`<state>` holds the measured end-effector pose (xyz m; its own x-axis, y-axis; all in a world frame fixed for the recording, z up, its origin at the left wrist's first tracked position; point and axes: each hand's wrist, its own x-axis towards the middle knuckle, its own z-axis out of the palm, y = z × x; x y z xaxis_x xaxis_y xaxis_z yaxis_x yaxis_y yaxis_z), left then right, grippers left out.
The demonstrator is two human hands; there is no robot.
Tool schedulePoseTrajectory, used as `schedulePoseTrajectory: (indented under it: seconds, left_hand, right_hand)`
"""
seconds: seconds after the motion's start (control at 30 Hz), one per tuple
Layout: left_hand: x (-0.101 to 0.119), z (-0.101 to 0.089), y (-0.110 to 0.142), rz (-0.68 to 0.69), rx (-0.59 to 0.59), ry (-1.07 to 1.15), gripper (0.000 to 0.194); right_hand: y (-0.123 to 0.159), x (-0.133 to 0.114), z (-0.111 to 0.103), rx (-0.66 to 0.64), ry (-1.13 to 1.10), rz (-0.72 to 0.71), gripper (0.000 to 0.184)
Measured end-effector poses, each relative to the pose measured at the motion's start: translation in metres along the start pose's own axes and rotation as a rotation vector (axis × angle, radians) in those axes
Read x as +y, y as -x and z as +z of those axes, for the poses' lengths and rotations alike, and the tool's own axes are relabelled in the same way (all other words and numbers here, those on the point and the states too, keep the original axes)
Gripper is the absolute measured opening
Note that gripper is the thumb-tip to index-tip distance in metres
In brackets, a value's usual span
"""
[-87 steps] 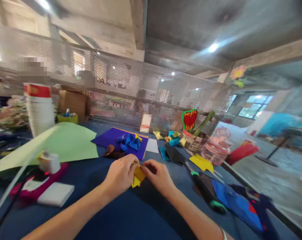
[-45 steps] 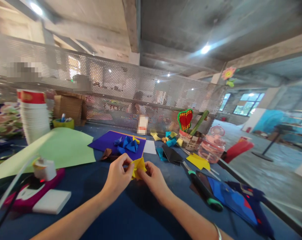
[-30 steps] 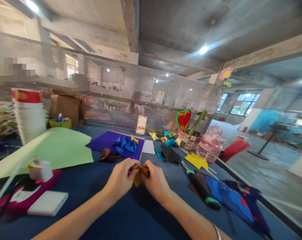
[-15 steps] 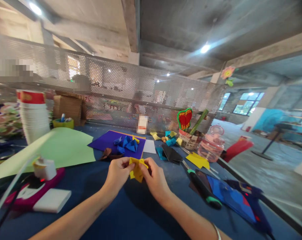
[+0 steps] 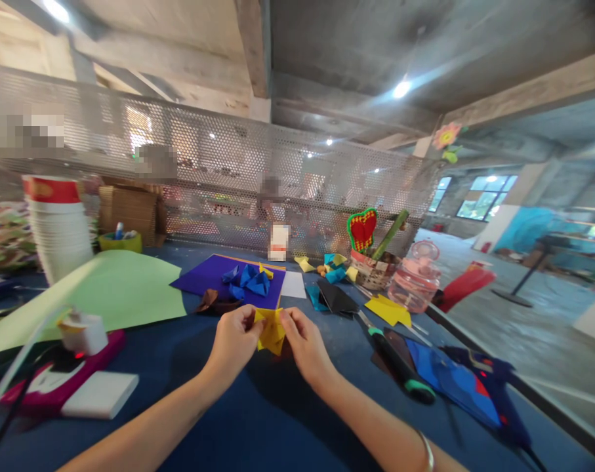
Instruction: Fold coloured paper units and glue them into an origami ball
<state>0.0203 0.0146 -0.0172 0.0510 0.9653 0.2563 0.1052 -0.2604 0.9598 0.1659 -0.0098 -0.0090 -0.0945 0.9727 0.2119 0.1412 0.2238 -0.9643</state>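
Observation:
A small piece of folded yellow paper [image 5: 270, 334] is held up between both hands above the dark blue table. My left hand [image 5: 235, 337] pinches its left side between thumb and fingers. At its upper right edge, my right hand [image 5: 302, 337] grips it the same way. Just behind the hands lies a stack of purple paper [image 5: 199, 278] with folded blue paper pieces [image 5: 252, 282] on top. A crumpled brown paper piece [image 5: 216, 302] rests in front of that stack. The finer folds of the yellow paper are too blurred to make out.
On the left are green paper [image 5: 134, 288], stacked paper cups [image 5: 61, 229] and a magenta power strip [image 5: 107, 347]. To the right lie black paper [image 5: 335, 299], yellow paper [image 5: 388, 309], a black-green handled tool [image 5: 400, 367], a glue gun [image 5: 494, 387] and a pink-lidded jar [image 5: 415, 282].
My right thumb has shifted from the front of the yellow paper to its upper right edge, so more of the paper shows. The camera view has moved slightly.

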Motion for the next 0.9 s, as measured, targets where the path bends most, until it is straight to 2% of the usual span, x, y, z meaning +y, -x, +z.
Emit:
schedulePoseTrajectory:
  seconds: [0.13, 0.47, 0.63, 0.9]
  left_hand:
    - [-0.0008, -0.0001, 0.0015, 0.058, 0.013, -0.118, 0.013]
    - [-0.0047, -0.0016, 0.0030, 0.040, -0.063, -0.084, 0.014]
    - [-0.0050, -0.0039, -0.0005, 0.028, -0.062, -0.086, 0.015]
    - [-0.0010, -0.0035, 0.0002, 0.055, -0.041, -0.092, 0.014]
  right_hand:
    - [-0.0041, 0.0043, -0.0002, 0.040, -0.015, 0.022, 0.031]
    - [-0.0020, 0.0033, -0.0024, 0.144, 0.409, -0.231, 0.027]
    - [-0.0015, 0.0036, -0.0015, 0.129, 0.411, -0.245, 0.025]
    - [0.0003, 0.0010, -0.0018, 0.135, 0.435, -0.341, 0.021]
